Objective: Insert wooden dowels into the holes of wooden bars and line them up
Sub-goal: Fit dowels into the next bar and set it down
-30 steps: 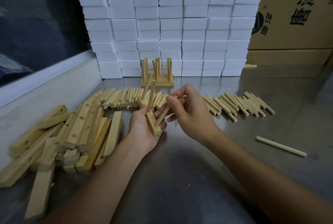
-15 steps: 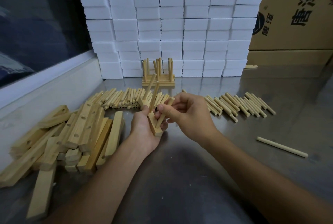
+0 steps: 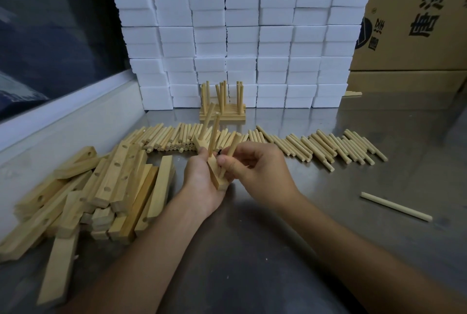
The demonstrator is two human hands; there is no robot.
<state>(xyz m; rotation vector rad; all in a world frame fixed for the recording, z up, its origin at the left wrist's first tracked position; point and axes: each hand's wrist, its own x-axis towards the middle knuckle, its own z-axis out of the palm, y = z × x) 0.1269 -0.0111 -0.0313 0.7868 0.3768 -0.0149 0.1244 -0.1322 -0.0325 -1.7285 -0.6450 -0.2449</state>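
Note:
My left hand [image 3: 202, 182] grips a wooden bar [image 3: 216, 174] that points away from me, with two dowels [image 3: 214, 134] standing in its far holes. My right hand [image 3: 255, 169] pinches a third dowel [image 3: 231, 152] and holds its lower end against the near part of the bar. Whether the end sits in a hole is hidden by my fingers. Loose dowels [image 3: 316, 145] lie in a row across the steel table [image 3: 252, 238]. A pile of drilled bars [image 3: 101, 187] lies at the left. Finished bars with upright dowels [image 3: 222, 109] stand at the back.
A wall of white foam blocks [image 3: 240, 36] rises behind the work. A cardboard box [image 3: 414, 15] stands at the back right. One long pale dowel [image 3: 395, 206] lies alone at the right. A white ledge [image 3: 63, 109] runs along the table's left side.
My right hand has brought the third dowel from slanting beside the bar to nearly upright at its near end. The left hand and bar have stayed almost still.

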